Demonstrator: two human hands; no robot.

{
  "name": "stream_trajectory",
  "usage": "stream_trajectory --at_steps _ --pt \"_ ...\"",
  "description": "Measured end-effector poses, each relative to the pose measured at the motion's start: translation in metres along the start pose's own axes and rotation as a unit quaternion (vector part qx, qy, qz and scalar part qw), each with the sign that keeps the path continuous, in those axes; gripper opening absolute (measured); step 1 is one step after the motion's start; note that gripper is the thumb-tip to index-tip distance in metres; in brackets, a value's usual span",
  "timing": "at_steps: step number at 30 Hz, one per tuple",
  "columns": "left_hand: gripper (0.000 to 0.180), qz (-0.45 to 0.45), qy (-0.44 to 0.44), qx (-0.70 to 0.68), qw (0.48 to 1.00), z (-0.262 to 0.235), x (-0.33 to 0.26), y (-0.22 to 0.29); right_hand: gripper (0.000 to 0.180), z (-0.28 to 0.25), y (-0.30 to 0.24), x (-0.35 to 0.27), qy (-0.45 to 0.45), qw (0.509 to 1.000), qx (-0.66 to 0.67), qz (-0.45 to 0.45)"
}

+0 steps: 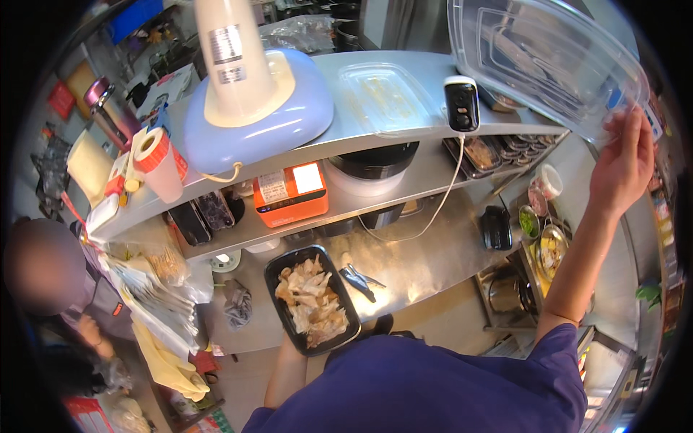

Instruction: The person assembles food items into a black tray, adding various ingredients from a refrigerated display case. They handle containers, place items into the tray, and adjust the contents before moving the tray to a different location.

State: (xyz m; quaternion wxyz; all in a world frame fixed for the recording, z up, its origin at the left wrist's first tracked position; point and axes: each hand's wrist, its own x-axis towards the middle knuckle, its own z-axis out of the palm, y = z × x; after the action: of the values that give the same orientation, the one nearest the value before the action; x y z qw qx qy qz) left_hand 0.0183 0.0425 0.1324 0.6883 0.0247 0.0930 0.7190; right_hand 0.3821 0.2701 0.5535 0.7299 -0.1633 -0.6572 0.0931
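A black rectangular tray [352, 333] of cooked, pale brown meat pieces [312, 302] is held low in front of my body. My left hand [291, 352] grips it from underneath at the near left side, most of the fingers hidden by the tray. Up at the far right, my right arm is stretched out, and my right hand [626, 162] has its fingers closed at the lower corner of a large clear plastic container [534, 65], tilted above the top shelf. I cannot tell whether that is a lid or a shallow box. Scissors-like tongs [357, 281] lie on the steel counter right of the tray.
A steel shelf [404, 133] carries a blue-and-cream machine base [260, 101], a flat clear lid [382, 97] and a small camera [461, 105]. Below sit an orange label printer [291, 195] and a black-lidded pot [372, 169]. Bowls of food [552, 249] stand right. Another person [90, 328] is at left.
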Motion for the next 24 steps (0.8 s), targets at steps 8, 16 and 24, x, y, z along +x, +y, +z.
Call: stream_trajectory --at_steps 8,16,24 --pt "0.078 0.057 0.040 -0.023 0.997 -0.011 -0.048 -0.004 0.021 0.107 0.005 -0.059 -0.146 0.855 -0.253 -0.429" --pt "0.078 0.062 0.063 -0.028 0.996 -0.017 -0.059 -0.010 0.011 0.055 0.072 -0.027 0.076 0.990 -0.109 -0.055" --pt "0.077 0.027 0.042 -0.016 0.999 -0.004 -0.035 -0.018 0.018 0.079 0.144 -0.058 0.106 0.969 -0.028 0.221"
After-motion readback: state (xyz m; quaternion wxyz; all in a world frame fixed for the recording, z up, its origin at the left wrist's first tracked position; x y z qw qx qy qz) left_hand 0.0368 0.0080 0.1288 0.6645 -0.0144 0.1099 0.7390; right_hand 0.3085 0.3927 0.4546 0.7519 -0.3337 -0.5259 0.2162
